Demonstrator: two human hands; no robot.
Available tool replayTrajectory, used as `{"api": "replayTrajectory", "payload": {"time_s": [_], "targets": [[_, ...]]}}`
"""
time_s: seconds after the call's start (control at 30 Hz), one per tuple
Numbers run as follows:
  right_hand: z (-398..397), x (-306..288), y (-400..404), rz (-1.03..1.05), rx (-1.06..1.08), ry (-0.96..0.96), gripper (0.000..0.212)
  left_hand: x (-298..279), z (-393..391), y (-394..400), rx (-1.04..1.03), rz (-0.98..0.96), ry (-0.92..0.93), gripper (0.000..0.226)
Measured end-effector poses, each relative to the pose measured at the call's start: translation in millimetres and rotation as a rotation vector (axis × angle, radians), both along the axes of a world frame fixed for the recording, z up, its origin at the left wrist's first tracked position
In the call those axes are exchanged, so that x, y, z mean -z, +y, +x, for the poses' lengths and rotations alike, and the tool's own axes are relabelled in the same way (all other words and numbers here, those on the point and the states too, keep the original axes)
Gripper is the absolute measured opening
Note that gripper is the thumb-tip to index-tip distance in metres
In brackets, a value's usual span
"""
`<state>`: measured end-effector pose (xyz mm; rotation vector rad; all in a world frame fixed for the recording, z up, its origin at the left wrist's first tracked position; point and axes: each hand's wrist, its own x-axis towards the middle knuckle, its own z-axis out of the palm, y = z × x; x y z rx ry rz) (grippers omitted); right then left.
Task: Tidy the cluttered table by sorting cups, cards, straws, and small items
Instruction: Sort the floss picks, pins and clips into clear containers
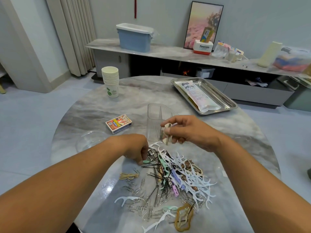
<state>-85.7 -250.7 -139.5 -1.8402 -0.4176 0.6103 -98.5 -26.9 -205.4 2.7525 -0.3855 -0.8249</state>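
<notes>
A mixed pile of floss picks, black hairpins, paper clips and hair clips [171, 179] lies on the round marble table [84, 108]. My left hand [136, 148] reaches down at the pile's left edge and pinches a mint-green clip [146, 161]. My right hand [190, 132] hovers above the pile, gripping a small bunch of hair clips [166, 133] in front of a clear plastic container [156, 121]. A stack of paper cups [111, 81] stands at the far left. A card box [118, 123] lies left of the container.
A steel tray [223, 96] holding a packet of straws [196, 95] sits at the far right. A clear plastic lid [90, 140] lies at the left. A brown hair clip [184, 219] rests near the front edge. A sideboard with boxes stands behind.
</notes>
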Motion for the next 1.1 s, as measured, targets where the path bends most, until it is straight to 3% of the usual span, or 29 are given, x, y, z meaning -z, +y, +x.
{"api": "replayTrajectory", "payload": {"time_s": [0.13,0.23,0.37,0.43,0.57,0.63,0.7,0.77,0.87,0.93,1.1], "targets": [[16.3,6.2,9.2,0.239,0.456,-0.089,0.021,0.3,3.9,6.1,-0.054,-0.064,-0.063,0.017],[30.3,16.4,16.7,0.210,0.624,-0.168,0.029,-1.1,7.6,5.0,-0.088,-0.092,-0.184,0.014],[33.5,30.0,24.7,0.025,0.479,-0.209,0.043,-0.5,2.8,1.3,-0.011,-0.030,-0.151,0.045],[30.3,29.3,25.5,-0.152,0.408,-0.334,0.044,-0.1,0.9,1.6,0.029,-0.013,-0.132,0.051],[14.3,6.9,23.6,-0.348,0.419,-0.561,0.014,-0.9,6.1,7.3,0.024,-0.088,-0.059,0.049],[0.7,-4.3,24.1,-0.512,0.279,-0.468,0.006,-1.4,7.5,6.5,0.019,-0.138,0.012,0.049],[-20.0,-7.5,22.8,-0.759,0.031,-0.283,0.011,-3.3,7.7,0.8,0.027,-0.161,0.059,0.050],[-43.9,-1.8,18.4,-0.968,-0.153,-0.155,0.025,-4.0,6.5,-7.6,0.038,-0.178,0.080,0.050],[-71.1,14.9,13.6,-1.179,-0.275,-0.186,0.050,-3.9,1.9,-18.1,0.029,-0.182,0.084,0.048],[-76.6,26.5,12.9,-1.230,-0.269,-0.238,0.055,-7.7,-3.1,-25.7,0.060,-0.126,0.027,0.047],[-75.3,38.2,12.9,-1.179,-0.191,-0.282,0.040,-18.7,-17.9,-51.3,0.168,-0.133,-0.052,0.059]]}}
